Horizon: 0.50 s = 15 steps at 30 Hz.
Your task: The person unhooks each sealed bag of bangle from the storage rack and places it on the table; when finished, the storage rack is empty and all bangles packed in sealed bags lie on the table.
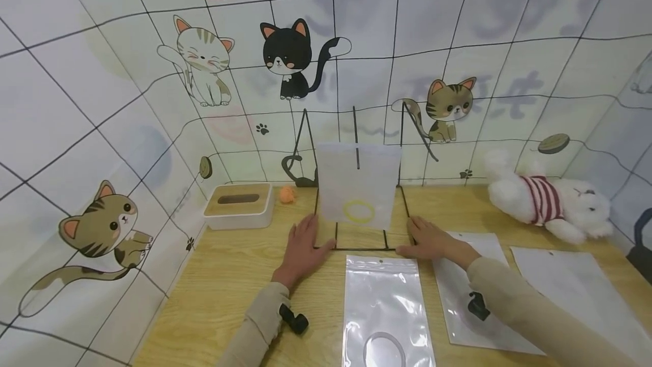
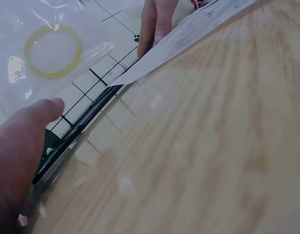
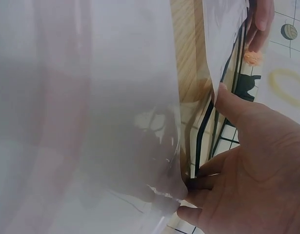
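A black wire display rack [image 1: 360, 250] stands on the table against the wall. From it hangs a clear plastic bag [image 1: 356, 177] with a yellow ring [image 1: 359, 211] inside. My left hand [image 1: 304, 245] touches the rack's front left corner, fingers extended and thumb spread along the front bar. At the opposite corner my right hand [image 1: 433, 238] rests with thumb and fingers apart against the frame; the right wrist view shows its fingertips at the black bar [image 3: 204, 131]. In front of the rack lies a zip bag [image 1: 384, 299] holding a pale ring [image 1: 384, 350].
Two more flat bags lie to the right, a nearer bag [image 1: 479, 310] under the right forearm and a farther bag [image 1: 580, 287]. A white plush toy [image 1: 570, 203] lies behind them. A wooden-lidded box [image 1: 238, 214] and an orange lump [image 1: 287, 194] sit at the left.
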Each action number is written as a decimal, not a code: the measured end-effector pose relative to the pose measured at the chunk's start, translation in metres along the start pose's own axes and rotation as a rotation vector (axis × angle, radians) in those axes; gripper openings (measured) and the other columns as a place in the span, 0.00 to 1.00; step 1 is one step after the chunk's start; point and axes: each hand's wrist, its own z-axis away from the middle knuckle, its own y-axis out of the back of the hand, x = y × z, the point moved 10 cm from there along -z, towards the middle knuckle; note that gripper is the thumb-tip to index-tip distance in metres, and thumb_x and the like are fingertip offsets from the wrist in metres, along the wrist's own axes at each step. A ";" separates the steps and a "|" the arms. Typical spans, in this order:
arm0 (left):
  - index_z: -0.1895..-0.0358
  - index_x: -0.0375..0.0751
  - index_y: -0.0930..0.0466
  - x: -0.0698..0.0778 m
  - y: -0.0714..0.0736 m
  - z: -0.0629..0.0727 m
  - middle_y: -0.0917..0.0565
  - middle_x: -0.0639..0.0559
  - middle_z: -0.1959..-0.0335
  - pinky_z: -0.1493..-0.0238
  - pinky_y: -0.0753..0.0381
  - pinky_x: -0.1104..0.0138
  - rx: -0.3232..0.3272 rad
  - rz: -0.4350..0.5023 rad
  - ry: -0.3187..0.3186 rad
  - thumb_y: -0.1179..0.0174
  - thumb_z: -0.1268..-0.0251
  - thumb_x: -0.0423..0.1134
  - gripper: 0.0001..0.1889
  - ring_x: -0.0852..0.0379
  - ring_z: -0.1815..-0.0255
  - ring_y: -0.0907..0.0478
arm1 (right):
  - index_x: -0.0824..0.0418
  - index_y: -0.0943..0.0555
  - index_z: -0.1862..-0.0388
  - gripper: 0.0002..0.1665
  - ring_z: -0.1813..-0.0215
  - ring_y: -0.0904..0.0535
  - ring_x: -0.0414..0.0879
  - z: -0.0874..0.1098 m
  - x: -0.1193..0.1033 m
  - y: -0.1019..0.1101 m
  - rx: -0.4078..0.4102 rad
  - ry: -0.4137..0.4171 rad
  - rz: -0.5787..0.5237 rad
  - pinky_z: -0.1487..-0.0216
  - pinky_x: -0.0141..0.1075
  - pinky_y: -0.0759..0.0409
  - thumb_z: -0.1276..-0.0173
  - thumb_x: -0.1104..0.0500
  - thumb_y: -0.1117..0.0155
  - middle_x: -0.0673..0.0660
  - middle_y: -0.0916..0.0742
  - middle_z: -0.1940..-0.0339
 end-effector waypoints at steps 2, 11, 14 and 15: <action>0.24 0.36 0.39 0.002 0.008 -0.001 0.35 0.40 0.24 0.23 0.46 0.44 0.076 0.059 -0.018 0.45 0.31 0.62 0.42 0.42 0.23 0.39 | 0.85 0.50 0.27 0.58 0.24 0.49 0.77 0.000 0.000 0.001 0.000 -0.003 -0.008 0.25 0.65 0.47 0.28 0.37 0.42 0.84 0.45 0.26; 0.32 0.35 0.28 0.005 0.023 0.001 0.26 0.39 0.32 0.32 0.31 0.42 0.209 0.108 -0.057 0.41 0.29 0.52 0.31 0.40 0.31 0.29 | 0.84 0.50 0.26 0.58 0.23 0.49 0.77 0.001 -0.002 0.002 0.002 -0.026 -0.023 0.25 0.64 0.45 0.28 0.37 0.42 0.83 0.46 0.25; 0.35 0.34 0.26 0.007 0.029 0.002 0.24 0.39 0.35 0.33 0.30 0.42 0.247 0.163 -0.046 0.40 0.29 0.49 0.27 0.40 0.33 0.27 | 0.84 0.50 0.26 0.58 0.23 0.50 0.77 0.002 -0.002 0.001 0.009 -0.029 -0.041 0.24 0.64 0.46 0.28 0.38 0.41 0.83 0.46 0.24; 0.35 0.34 0.25 0.008 0.031 0.002 0.23 0.39 0.35 0.34 0.30 0.42 0.258 0.186 -0.038 0.40 0.29 0.48 0.26 0.40 0.33 0.27 | 0.84 0.50 0.26 0.58 0.23 0.50 0.77 0.003 -0.002 0.001 0.015 -0.026 -0.044 0.25 0.64 0.46 0.28 0.38 0.41 0.83 0.46 0.25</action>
